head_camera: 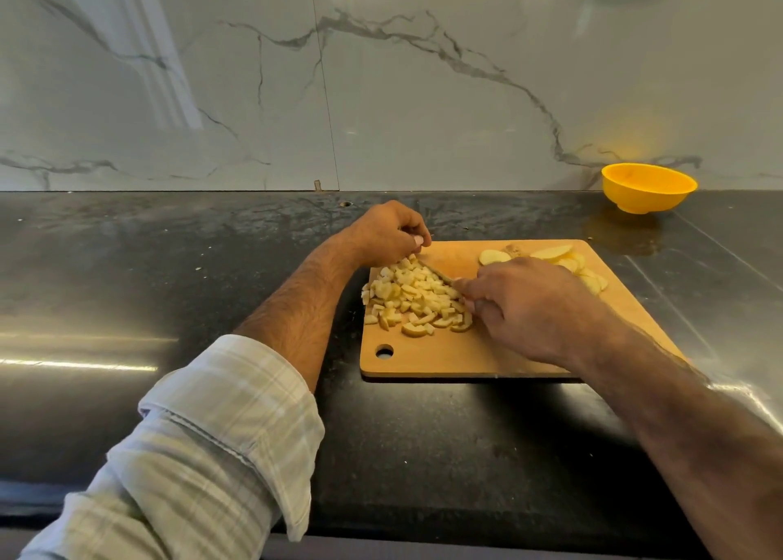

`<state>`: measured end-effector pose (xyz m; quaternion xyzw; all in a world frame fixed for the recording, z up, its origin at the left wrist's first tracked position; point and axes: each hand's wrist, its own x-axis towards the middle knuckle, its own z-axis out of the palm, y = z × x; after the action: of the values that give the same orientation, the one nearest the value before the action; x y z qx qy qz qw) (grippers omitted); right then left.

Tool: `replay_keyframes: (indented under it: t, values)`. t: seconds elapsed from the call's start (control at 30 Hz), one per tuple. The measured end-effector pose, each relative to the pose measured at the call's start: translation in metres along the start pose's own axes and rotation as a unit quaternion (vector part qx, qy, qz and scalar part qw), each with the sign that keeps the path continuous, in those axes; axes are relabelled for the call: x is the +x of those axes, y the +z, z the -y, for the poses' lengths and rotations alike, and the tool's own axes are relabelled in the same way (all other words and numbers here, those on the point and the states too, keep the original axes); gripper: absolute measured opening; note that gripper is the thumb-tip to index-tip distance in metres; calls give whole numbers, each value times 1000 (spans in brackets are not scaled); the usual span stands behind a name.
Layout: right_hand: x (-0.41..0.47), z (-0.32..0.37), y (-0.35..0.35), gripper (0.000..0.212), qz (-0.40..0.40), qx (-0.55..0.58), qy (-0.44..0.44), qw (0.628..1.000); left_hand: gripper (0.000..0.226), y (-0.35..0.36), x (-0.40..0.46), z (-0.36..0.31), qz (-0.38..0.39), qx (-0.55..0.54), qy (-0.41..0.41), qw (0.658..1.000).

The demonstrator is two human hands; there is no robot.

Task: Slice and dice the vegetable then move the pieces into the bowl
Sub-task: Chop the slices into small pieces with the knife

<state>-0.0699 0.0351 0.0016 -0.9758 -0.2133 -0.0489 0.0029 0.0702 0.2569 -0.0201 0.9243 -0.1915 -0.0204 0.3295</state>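
A wooden cutting board (445, 354) lies on the dark counter. A heap of pale diced vegetable pieces (413, 299) covers its left half. Several uncut slices (551, 254) lie along its far right edge. My right hand (521, 305) grips a knife (438, 275) whose blade lies across the top of the diced heap; the handle is hidden inside my fist. My left hand (387, 233) hovers at the heap's far edge with its fingers curled, fingertips close to the blade tip. A yellow bowl (648, 187) stands at the back right, apart from the board.
The black stone counter (212, 263) stretches left and in front of the board. A marble wall (381, 93) rises directly behind the counter. The board has a hanging hole (384, 351) at its near left corner.
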Motion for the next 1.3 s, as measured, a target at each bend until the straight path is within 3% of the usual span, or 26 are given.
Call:
replay_keyframes:
  t: [0.1,0.2,0.43,0.57,0.7,0.83,0.97,1.1,1.2,1.3]
  values:
    - [-1,-13,-5,36,-29,24,51,998,16,-1,0,-2,15,7,9,1000]
    - [-1,-21,-5,37,12,26,92,995,13,-1,0,2,6,-27,12,1000]
    - [1,-15,6,37,24,48,68,996,39,13,0,5,-58,-215,-18,975]
    - [2,-25,6,35,-9,80,94,992,42,8,0,5,-49,-200,-27,978]
    - [2,-19,9,34,8,113,48,992,44,9,2,1,-22,-185,-15,982]
    - [4,-26,9,33,-55,142,87,985,45,8,3,1,-41,-184,-11,982]
    - [4,-33,6,29,-68,170,117,976,43,9,4,2,-90,-155,4,984]
    - [4,-45,3,28,-183,181,183,949,19,12,3,-10,-110,1,58,992]
    - [2,-54,2,29,-221,158,229,935,16,25,6,-40,-44,58,73,995]
    - [1,-59,1,28,-217,153,258,929,38,35,18,-64,63,131,66,987]
